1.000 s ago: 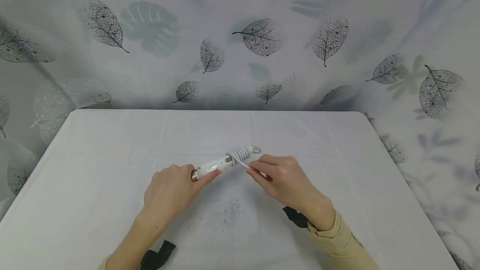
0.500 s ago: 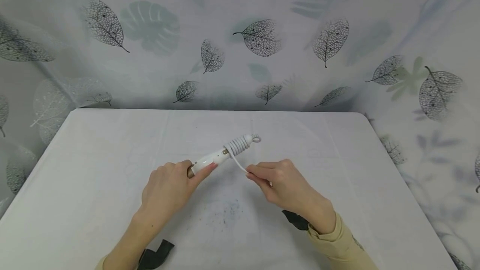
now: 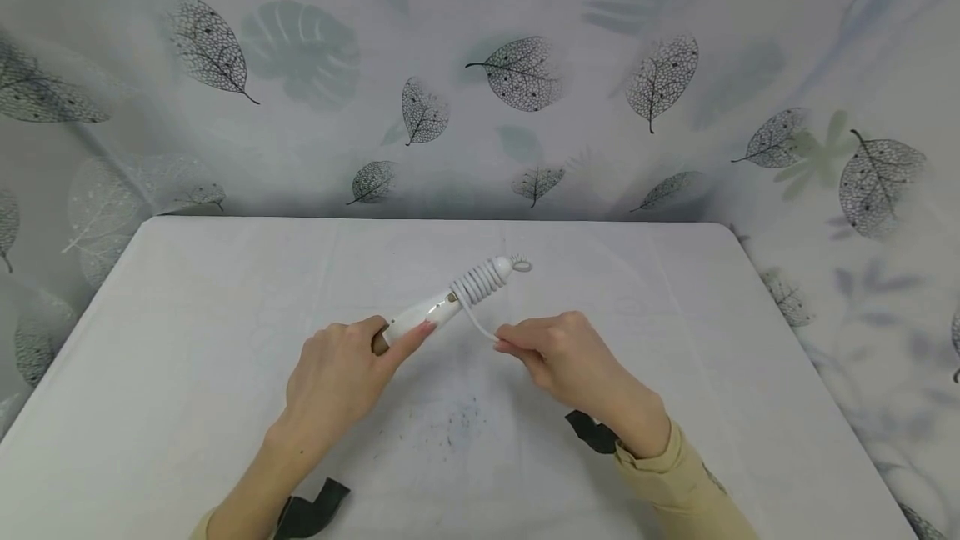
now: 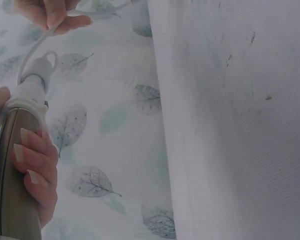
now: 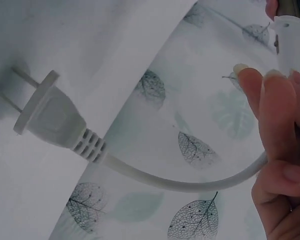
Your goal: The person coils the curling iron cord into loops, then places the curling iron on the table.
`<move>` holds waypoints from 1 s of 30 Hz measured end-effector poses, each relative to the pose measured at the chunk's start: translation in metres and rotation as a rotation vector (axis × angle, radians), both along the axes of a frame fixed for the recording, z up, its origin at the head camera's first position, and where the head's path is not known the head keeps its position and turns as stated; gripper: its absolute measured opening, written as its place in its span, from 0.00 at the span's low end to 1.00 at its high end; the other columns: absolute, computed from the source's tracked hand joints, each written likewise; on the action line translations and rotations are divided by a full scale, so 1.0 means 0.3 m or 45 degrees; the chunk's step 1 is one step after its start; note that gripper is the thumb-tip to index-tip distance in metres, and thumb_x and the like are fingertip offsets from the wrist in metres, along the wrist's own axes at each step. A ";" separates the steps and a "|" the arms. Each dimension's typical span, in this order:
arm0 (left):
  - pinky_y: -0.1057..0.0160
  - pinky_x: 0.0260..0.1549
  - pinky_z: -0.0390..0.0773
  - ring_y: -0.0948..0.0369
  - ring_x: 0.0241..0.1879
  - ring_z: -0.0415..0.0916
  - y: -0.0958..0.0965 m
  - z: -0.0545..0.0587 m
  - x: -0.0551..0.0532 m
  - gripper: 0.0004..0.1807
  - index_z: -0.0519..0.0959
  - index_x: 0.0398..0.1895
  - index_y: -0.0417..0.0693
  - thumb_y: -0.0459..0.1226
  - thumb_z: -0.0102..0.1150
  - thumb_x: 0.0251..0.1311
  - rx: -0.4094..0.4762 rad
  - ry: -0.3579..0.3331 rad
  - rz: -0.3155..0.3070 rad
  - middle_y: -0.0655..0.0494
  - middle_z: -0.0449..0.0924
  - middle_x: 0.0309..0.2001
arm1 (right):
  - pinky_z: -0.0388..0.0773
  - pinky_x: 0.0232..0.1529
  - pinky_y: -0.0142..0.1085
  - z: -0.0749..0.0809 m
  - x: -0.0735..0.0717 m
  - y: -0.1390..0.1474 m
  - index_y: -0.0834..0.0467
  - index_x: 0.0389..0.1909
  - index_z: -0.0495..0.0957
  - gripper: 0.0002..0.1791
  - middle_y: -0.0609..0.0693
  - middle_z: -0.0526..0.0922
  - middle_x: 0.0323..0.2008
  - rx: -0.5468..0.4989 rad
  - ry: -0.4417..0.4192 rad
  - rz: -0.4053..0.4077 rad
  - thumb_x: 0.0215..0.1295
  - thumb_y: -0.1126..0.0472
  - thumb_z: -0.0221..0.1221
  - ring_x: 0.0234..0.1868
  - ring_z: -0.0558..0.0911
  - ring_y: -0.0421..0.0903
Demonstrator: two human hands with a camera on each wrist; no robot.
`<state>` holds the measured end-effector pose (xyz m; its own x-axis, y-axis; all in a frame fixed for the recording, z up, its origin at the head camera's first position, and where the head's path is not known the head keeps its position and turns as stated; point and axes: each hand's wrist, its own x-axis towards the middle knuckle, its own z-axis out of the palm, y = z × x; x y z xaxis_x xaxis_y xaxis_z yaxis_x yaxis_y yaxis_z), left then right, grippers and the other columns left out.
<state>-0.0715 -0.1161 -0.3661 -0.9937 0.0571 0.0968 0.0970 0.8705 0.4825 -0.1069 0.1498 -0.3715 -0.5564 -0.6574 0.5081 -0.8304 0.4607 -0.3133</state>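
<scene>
My left hand (image 3: 333,386) grips a white-and-bronze hair iron (image 3: 420,317), which tilts up toward the far right above the table. In the left wrist view, fingers (image 4: 37,162) curl round its bronze part (image 4: 20,175). A white cord (image 3: 478,283) is coiled in several turns round the far part of the white handle, with a small loop at the tip. My right hand (image 3: 573,361) pinches the cord's free stretch, just right of the handle. Past that hand, the cord (image 5: 185,186) ends in a two-pin plug (image 5: 55,117), seen in the right wrist view.
A white cloth covers the table (image 3: 225,298), with small dark specks (image 3: 461,423) near its middle. Leaf-patterned curtains (image 3: 457,140) hang behind it and at the sides. Black straps (image 3: 313,513) show at both wrists.
The corded end of the hair iron has swung up and away from me. The cord between handle and right hand now bends downward. My right hand stays nearly in place.
</scene>
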 end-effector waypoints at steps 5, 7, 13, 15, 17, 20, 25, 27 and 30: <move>0.66 0.14 0.59 0.65 0.14 0.60 0.009 0.003 0.004 0.31 0.72 0.19 0.51 0.66 0.55 0.62 0.005 0.038 -0.038 0.61 0.63 0.14 | 0.69 0.22 0.23 -0.014 -0.016 0.003 0.59 0.32 0.84 0.05 0.45 0.86 0.25 0.020 0.044 -0.060 0.57 0.67 0.71 0.19 0.75 0.33; 0.66 0.14 0.59 0.65 0.14 0.60 0.014 0.002 0.004 0.30 0.73 0.20 0.51 0.65 0.57 0.62 0.015 0.031 -0.051 0.62 0.64 0.14 | 0.68 0.21 0.24 -0.020 -0.022 0.004 0.59 0.32 0.83 0.06 0.46 0.85 0.24 0.018 0.065 -0.082 0.56 0.67 0.71 0.18 0.74 0.34; 0.67 0.14 0.60 0.65 0.14 0.61 0.021 -0.002 0.009 0.29 0.76 0.22 0.49 0.64 0.57 0.62 0.066 0.021 -0.065 0.62 0.65 0.14 | 0.76 0.23 0.29 -0.029 -0.035 0.010 0.61 0.33 0.83 0.06 0.49 0.87 0.26 -0.019 0.152 -0.169 0.56 0.68 0.71 0.22 0.83 0.38; 0.67 0.14 0.60 0.66 0.14 0.61 0.023 -0.002 0.010 0.30 0.76 0.23 0.49 0.65 0.56 0.63 0.080 0.011 -0.072 0.62 0.65 0.14 | 0.76 0.23 0.30 -0.030 -0.040 0.012 0.61 0.33 0.83 0.06 0.49 0.87 0.25 -0.037 0.159 -0.179 0.56 0.68 0.70 0.21 0.83 0.39; 0.67 0.14 0.60 0.66 0.14 0.61 0.027 0.000 0.012 0.31 0.76 0.22 0.49 0.66 0.54 0.63 0.087 0.001 -0.078 0.62 0.65 0.13 | 0.75 0.22 0.29 -0.032 -0.044 0.017 0.61 0.33 0.84 0.06 0.49 0.86 0.24 -0.055 0.151 -0.166 0.55 0.69 0.71 0.20 0.81 0.38; 0.67 0.14 0.60 0.66 0.14 0.61 0.029 0.001 0.015 0.31 0.78 0.24 0.49 0.66 0.54 0.63 0.094 0.009 -0.074 0.63 0.64 0.13 | 0.73 0.22 0.26 -0.036 -0.050 0.022 0.61 0.33 0.84 0.07 0.47 0.85 0.23 -0.079 0.119 -0.108 0.54 0.69 0.71 0.19 0.77 0.35; 0.68 0.14 0.58 0.68 0.13 0.58 0.024 -0.002 0.016 0.27 0.77 0.23 0.50 0.62 0.59 0.63 0.115 0.068 -0.099 0.64 0.61 0.12 | 0.78 0.29 0.28 -0.037 -0.054 0.035 0.62 0.37 0.85 0.10 0.48 0.87 0.31 -0.097 -0.002 0.019 0.54 0.74 0.69 0.26 0.81 0.37; 0.69 0.13 0.57 0.69 0.13 0.56 0.023 -0.006 0.015 0.25 0.75 0.21 0.51 0.60 0.61 0.62 0.119 0.102 -0.127 0.66 0.60 0.12 | 0.81 0.32 0.30 -0.037 -0.053 0.040 0.62 0.37 0.86 0.11 0.50 0.88 0.36 -0.086 -0.042 0.046 0.53 0.76 0.69 0.32 0.85 0.40; 0.70 0.14 0.55 0.72 0.13 0.54 0.019 -0.015 0.014 0.24 0.72 0.19 0.53 0.59 0.63 0.61 0.113 0.170 -0.180 0.68 0.57 0.12 | 0.83 0.35 0.33 -0.035 -0.053 0.041 0.62 0.36 0.87 0.11 0.53 0.89 0.38 -0.044 -0.046 0.033 0.51 0.74 0.70 0.38 0.88 0.44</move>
